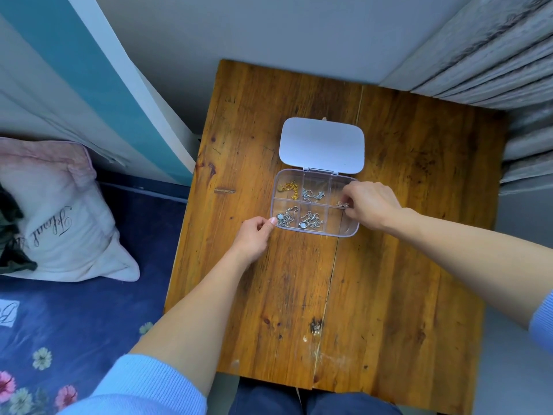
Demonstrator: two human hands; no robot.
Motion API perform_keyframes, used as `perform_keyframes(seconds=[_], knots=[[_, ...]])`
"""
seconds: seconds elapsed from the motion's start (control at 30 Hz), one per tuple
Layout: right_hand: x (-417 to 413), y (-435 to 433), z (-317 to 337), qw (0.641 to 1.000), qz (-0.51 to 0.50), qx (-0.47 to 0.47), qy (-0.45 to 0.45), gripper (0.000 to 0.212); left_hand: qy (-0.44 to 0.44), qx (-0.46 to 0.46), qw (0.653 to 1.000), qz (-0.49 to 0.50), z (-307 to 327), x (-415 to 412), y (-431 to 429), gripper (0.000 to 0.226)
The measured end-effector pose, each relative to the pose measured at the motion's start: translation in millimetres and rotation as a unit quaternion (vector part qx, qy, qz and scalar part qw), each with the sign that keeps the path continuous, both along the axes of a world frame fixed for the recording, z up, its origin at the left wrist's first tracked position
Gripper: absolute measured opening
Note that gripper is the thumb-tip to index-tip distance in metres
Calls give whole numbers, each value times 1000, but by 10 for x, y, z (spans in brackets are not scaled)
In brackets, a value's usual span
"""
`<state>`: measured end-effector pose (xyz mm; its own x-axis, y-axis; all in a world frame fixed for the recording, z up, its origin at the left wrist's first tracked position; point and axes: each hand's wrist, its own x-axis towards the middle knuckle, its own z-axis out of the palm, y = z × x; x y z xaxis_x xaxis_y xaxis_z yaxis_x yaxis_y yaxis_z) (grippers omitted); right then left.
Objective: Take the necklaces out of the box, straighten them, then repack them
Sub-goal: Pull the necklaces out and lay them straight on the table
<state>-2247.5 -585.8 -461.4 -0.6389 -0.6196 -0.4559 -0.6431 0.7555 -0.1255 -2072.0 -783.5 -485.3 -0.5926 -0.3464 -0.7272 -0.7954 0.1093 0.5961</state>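
A clear plastic compartment box (314, 202) sits near the middle of the worn brown wooden table (389, 265), its white hinged lid (322, 143) thrown back flat toward the far side. The box has six cells in two rows. A gold chain necklace (289, 189) lies bunched in the far left cell, a thin silver chain necklace (313, 195) in the far middle one. In the near row, a silver necklace with a pale stone (286, 218) fills the left cell and a second silver necklace with a pale pendant (311, 221) the middle one.

The left hand (253, 236) is loosely curled at the box's near left corner, thumb tip touching the rim, steadying it rather than gripping anything. The right hand (369, 205) reaches into the right-hand cells, fingertips pinched on a small pinkish piece of jewellery (341, 204) (too small to say just what it is).

There is plenty of bare wood all around the box, most of it toward the person. The table's left edge runs beside a dark blue floral bedcover (74, 324) with a white pillow (59, 223); grey curtain folds (508, 70) crowd the far right corner.
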Motion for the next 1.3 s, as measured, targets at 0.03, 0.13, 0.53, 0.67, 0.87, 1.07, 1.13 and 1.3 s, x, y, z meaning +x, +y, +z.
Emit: perform_keyframes(seconds=[0.03,0.13,0.53,0.67,0.87,1.07,1.13,1.3], knots=[[0,23,-7,1000,1,-12,-1,2,-1,4,1000,3,4,1,1,42],[-8,96,-26,999,-9,-39,-13,5,-1,7,1000,7,10,-5,3,39],[152,-15,-105,998,8,47,34,50,-1,16,1000,26,32,-11,19,33],[114,-48,-84,999,-2,35,31,35,4,25,999,34,24,-9,18,31],[154,24,-68,999,-32,-13,23,12,0,30,999,43,60,-11,25,29],[122,119,89,994,-69,-88,17,21,-12,18,998,55,132,-25,31,29],[150,171,192,986,-92,-134,29,22,-4,-28,998,65,187,-18,31,29],[156,451,495,897,-324,-283,-105,9,68,-177,980,56,422,-50,117,18]])
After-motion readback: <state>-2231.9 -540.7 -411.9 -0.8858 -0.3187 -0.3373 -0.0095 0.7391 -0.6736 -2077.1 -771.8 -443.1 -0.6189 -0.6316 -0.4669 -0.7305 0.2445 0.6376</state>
